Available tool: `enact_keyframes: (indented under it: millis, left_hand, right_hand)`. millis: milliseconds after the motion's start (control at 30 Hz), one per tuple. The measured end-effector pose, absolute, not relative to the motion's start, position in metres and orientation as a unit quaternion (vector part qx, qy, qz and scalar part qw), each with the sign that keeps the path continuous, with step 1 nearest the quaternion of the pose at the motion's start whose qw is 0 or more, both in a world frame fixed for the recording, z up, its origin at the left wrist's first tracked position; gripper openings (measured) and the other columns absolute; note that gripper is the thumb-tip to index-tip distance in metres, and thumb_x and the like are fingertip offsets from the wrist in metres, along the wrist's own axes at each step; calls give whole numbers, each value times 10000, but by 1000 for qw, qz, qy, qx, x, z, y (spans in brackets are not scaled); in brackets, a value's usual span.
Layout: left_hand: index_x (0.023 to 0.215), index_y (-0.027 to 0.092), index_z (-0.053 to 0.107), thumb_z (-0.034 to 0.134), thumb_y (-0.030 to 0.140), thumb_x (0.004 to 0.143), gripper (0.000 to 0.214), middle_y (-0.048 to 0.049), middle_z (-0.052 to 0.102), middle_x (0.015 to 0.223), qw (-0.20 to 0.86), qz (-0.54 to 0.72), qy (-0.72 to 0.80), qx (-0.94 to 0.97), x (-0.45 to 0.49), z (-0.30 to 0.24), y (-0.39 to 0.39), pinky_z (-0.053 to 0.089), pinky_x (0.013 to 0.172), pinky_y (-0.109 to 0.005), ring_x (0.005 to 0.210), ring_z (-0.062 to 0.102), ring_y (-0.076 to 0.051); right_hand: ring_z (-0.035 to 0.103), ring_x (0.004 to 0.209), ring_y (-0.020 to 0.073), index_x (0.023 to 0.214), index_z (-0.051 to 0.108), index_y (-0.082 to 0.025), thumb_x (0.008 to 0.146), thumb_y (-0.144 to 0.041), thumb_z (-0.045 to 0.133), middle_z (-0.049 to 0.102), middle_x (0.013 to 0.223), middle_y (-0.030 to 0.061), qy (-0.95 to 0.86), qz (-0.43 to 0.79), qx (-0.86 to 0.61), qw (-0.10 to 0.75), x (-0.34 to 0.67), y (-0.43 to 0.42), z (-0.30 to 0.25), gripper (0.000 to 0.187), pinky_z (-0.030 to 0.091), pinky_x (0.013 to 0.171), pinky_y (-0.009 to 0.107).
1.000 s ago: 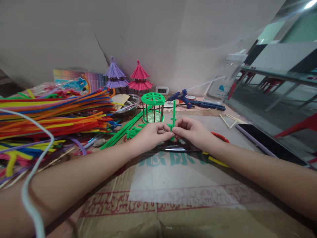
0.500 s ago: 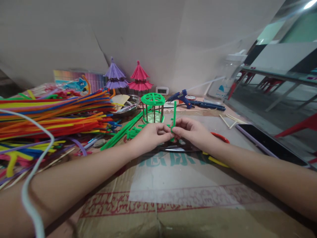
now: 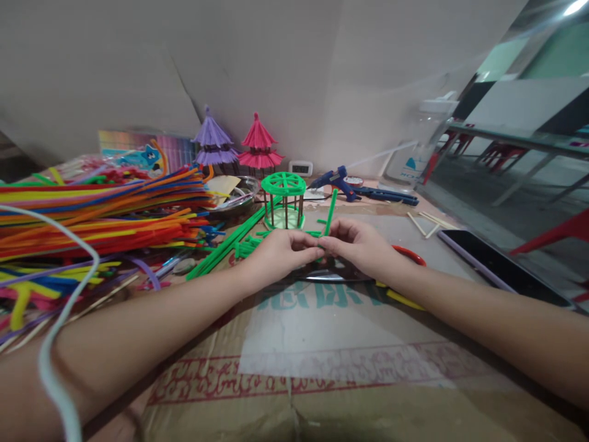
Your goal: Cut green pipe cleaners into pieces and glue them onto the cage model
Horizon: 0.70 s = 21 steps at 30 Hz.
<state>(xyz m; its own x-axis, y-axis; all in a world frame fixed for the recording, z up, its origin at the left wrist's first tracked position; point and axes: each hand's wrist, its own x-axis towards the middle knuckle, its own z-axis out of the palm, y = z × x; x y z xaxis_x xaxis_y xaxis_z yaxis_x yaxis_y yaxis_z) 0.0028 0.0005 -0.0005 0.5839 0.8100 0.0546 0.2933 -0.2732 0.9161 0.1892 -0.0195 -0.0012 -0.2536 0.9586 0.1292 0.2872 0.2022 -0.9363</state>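
A green pipe cleaner (image 3: pixel 331 212) is pinched between the fingertips of both hands, its upper end sticking up and leaning to the right. My left hand (image 3: pixel 294 250) grips it low down from the left, with thumb and fingers pressed together. My right hand (image 3: pixel 354 244) closes on it from the other side, and the fingers hide its lower part. Just behind the hands stands a round green frame (image 3: pixel 284 183) on brown posts. Short cut green pieces (image 3: pixel 247 247) lie beside my left hand, along with long green pipe cleaners (image 3: pixel 230 242).
Bundles of coloured pipe cleaners (image 3: pixel 105 212) fill the left side. Purple (image 3: pixel 214 138) and pink (image 3: pixel 256 141) pagoda-like models stand at the back. Nearby are a blue glue gun (image 3: pixel 339 182), a bottle (image 3: pixel 426 144) and a phone (image 3: pixel 501 267). A white cable (image 3: pixel 57 331) crosses my left forearm.
The upright end of the green pipe cleaner has tipped to the right. Both hands stay in almost the same place.
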Motion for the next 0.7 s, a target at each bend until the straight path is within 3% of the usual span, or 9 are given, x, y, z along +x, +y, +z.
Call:
enact_keyframes:
  millis: [167,300,500,600,700]
  left_hand:
    - [850,141,721,638,329,808,210,-26,722,777,475,281,364,750,2,-3,1,410,598,-224,660,603,-116]
    - [813,149,718,641,337,815,203,-20,720,771,473,273,348,762,2,-2,-1,421,613,-224,671,606,-116]
    - [809,129,702,660,319,812,195,-56,745,817,518,287,375,713,2,3,1,459,648,-232,694,644,-124]
    - [822,129,676,673,310,812,181,-83,756,891,575,297,382,660,1,2,3,492,683,-243,747,678,-135]
    - [816,133,659,683,293,812,162,-91,758,910,601,302,381,634,0,1,3,514,697,-249,767,693,-140]
  right_hand:
    - [592,608,112,915,601,-212,783,-370,680,626,745,-26,-648,484,-409,422,188,-20,0,220,486,581,261]
    - [520,539,89,895,599,-213,802,-390,664,578,676,-48,-632,508,-394,433,189,-20,0,209,442,529,244]
    - [536,589,112,1038,556,-210,849,-457,608,566,673,-39,-621,457,-415,483,198,-12,5,316,456,577,265]
    - [567,630,134,1038,572,-208,837,-400,622,591,709,-21,-682,390,-455,420,211,-10,22,282,468,602,286]
    - [597,661,157,915,637,-223,833,-360,607,644,753,7,-790,318,-451,268,228,-15,43,162,457,578,285]
